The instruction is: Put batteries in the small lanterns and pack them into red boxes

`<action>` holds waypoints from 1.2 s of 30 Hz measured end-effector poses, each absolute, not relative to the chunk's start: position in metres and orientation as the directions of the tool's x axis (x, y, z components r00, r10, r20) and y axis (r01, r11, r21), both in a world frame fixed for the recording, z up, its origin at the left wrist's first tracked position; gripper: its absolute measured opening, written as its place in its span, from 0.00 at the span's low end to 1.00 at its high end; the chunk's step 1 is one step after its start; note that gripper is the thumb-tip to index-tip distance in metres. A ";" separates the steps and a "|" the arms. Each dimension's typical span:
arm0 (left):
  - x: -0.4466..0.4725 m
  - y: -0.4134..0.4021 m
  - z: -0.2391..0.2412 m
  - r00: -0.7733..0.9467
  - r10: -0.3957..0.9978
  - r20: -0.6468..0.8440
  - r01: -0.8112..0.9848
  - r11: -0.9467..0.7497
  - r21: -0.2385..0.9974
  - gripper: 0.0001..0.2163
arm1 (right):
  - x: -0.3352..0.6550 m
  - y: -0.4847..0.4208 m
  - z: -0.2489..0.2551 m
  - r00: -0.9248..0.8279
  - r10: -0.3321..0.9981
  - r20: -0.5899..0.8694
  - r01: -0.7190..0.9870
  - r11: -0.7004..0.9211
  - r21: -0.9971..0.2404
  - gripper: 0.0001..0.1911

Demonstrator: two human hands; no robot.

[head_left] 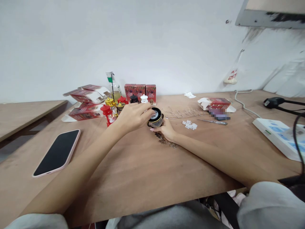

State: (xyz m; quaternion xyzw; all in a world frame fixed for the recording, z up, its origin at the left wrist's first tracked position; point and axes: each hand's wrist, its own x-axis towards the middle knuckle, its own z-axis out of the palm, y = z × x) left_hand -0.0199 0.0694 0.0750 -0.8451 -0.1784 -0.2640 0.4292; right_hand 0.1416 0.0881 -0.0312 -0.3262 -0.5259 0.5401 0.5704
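Note:
My right hand (167, 129) is closed around a small black-and-gold lantern (156, 123), tilted so that its round dark end with a pale disc inside faces up toward me. Over that end my left hand (137, 115) is pinched, its fingertips at the opening; whatever they hold is hidden. Small round coin-like discs (170, 144) lie on the table just below my right hand. To the left of my left hand stand several little lanterns, among them a red one (107, 114) and a gold one (110, 102). White square pieces (190, 125) lie to the right.
Red boxes (140, 92) stand by the wall, and opened cartons (83, 112) lie at the left. A phone (57, 153) rests at the front left. Thin wire pieces (183, 112), a screwdriver (214, 121), another carton (215, 103) and a white power strip (277, 135) are at the right.

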 end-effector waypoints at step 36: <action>-0.021 0.072 0.074 0.659 0.383 0.647 0.578 -0.809 -0.109 0.17 | 0.142 0.091 -0.034 -0.152 0.946 0.287 -0.294 0.233 -0.927 0.28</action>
